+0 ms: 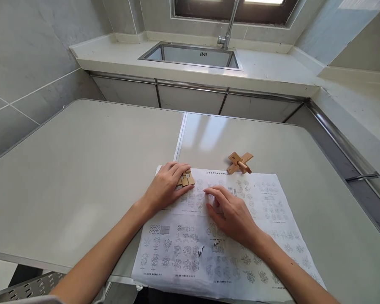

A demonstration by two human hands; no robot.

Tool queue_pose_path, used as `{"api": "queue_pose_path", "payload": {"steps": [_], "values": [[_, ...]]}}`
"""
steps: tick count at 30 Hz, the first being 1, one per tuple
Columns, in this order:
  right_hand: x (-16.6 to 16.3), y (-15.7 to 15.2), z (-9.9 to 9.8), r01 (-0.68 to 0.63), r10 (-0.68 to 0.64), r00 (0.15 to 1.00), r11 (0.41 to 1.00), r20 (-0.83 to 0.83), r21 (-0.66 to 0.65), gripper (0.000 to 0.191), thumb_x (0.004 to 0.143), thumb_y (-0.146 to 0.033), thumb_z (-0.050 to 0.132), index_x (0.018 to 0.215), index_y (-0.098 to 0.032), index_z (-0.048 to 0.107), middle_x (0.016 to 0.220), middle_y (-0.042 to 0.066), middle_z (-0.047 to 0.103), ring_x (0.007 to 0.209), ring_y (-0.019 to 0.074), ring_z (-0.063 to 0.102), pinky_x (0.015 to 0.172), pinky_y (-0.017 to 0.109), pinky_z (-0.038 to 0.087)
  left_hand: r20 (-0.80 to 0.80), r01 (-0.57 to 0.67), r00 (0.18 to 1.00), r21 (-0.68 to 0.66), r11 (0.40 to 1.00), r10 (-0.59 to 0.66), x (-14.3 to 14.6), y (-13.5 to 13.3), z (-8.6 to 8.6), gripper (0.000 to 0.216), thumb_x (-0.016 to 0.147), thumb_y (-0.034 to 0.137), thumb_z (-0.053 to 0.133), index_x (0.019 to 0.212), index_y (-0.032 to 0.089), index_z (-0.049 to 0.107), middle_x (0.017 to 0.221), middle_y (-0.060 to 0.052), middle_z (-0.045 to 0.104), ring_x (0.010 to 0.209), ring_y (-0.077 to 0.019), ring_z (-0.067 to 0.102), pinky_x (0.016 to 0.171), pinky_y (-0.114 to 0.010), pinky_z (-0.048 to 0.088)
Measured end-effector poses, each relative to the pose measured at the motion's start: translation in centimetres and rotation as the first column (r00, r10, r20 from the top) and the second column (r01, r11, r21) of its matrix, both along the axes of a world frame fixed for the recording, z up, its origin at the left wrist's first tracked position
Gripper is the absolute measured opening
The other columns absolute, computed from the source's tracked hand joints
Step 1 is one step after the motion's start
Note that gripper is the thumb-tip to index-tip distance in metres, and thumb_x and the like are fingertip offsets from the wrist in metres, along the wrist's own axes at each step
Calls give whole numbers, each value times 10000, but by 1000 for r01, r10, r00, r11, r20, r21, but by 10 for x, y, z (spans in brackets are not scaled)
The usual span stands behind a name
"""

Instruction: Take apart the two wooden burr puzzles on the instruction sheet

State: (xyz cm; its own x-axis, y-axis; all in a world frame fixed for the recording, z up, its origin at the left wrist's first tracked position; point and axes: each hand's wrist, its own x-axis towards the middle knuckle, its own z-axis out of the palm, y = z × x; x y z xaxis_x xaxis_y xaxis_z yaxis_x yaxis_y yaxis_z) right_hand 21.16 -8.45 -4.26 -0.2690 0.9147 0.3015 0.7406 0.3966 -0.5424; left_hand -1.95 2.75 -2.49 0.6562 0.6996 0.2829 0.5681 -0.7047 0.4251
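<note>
My left hand (166,183) rests at the upper left of a large printed sheet (164,270), with fingers and thumb closed around a small wooden interlocking puzzle (187,179). The fingers hide much of that puzzle. Over the middle of the sheet, my right hand (232,215) has its index finger stretched out toward the small line drawings and its other fingers loosely bent; nothing shows in it. Past the sheet's top edge lies a second wooden puzzle (240,163), made of crossed flat pieces and a round rod, one piece marked 2.
The pale table (66,169) has a seam down its middle. The sheet has small tears near its centre and hangs over the front edge. Beyond stands a counter (266,67) with a sink (190,55) and a faucet (228,29). A tiled wall (25,55) borders the left.
</note>
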Motion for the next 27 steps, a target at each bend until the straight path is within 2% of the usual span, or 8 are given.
{"api": "queue_pose_path", "payload": {"steps": [8,13,21,27], "values": [[0,0,2,-9,9,1000,1000,-4,-18,310,1020,-158,517,1321,-231,515,1217,92,673,729,152,652,615,296,534,-62,83,995,0,997,-83,-10,8,5,397,1009,327,622,1398,263,578,1416,-109,624,1267,-305,578,1059,-498,513],[0,1,2,-8,8,1000,1000,-22,-29,282,1024,-167,516,1297,-234,522,1195,88,674,717,152,648,624,301,535,-72,132,989,18,991,-131,-20,14,9,339,953,258,625,1285,278,690,1472,-111,576,1257,-301,586,1074,-503,507],[-1,3,1,-3,3,999,1000,-34,-23,272,1031,-177,498,1294,-240,528,1192,106,683,729,167,664,613,307,537,-83,67,994,30,997,-64,-25,17,15,335,786,201,669,1116,251,708,1431,-99,627,1249,-332,604,1045,-520,518],[-2,4,2,-13,12,999,1000,-37,-25,279,1032,-171,494,1303,-236,522,1191,103,681,720,161,661,605,300,535,-93,40,995,62,997,-34,-27,16,19,227,870,347,683,1070,243,700,1427,-113,633,1278,-336,610,1072,-540,498]]}}
